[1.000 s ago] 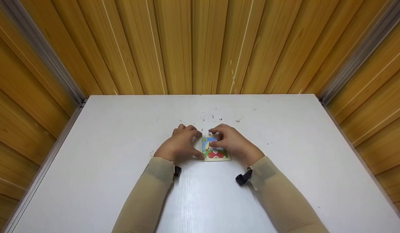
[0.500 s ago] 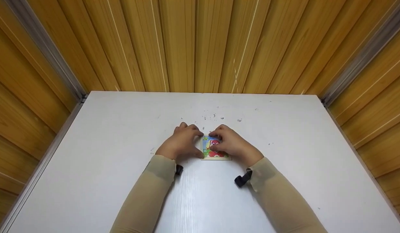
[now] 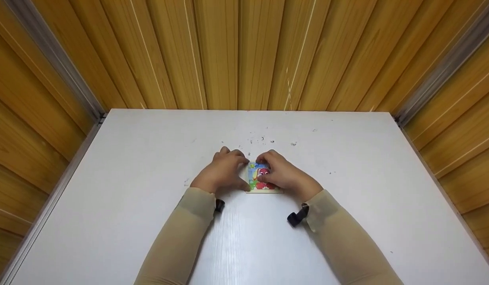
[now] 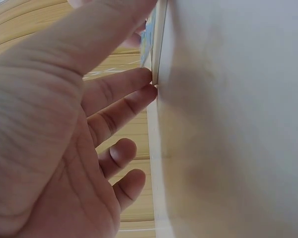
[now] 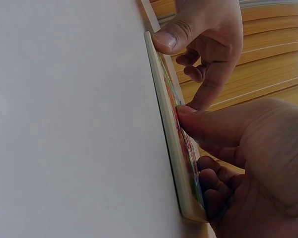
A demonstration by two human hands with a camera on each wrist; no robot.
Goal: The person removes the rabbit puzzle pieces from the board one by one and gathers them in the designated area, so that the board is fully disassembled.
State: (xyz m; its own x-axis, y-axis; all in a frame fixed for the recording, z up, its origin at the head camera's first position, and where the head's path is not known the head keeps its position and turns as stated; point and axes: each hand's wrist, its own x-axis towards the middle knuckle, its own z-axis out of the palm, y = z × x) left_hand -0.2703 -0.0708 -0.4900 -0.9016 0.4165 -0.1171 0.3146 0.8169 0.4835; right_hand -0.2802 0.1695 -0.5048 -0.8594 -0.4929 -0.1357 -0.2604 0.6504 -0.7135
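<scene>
A small square picture puzzle with a pale wooden frame lies flat on the white table. It shows a red cartoon figure with big eyes on blue and green. My left hand spans its left side, thumb on the near corner and index finger at the far one. In the left wrist view, two fingertips meet the board's edge, the other fingers apart. My right hand covers the right part, its thumb pressing on the picture, its other fingers curled by the far and right edges.
The white table carries small dark scuff marks beyond the puzzle. Wood-patterned panels stand at the back and both sides. A black wrist camera is worn below each hand.
The figure's red head with eyes now shows beside the right thumb, where a pale patch showed a second ago. Both hands have kept nearly the same place; the head view has shifted slightly.
</scene>
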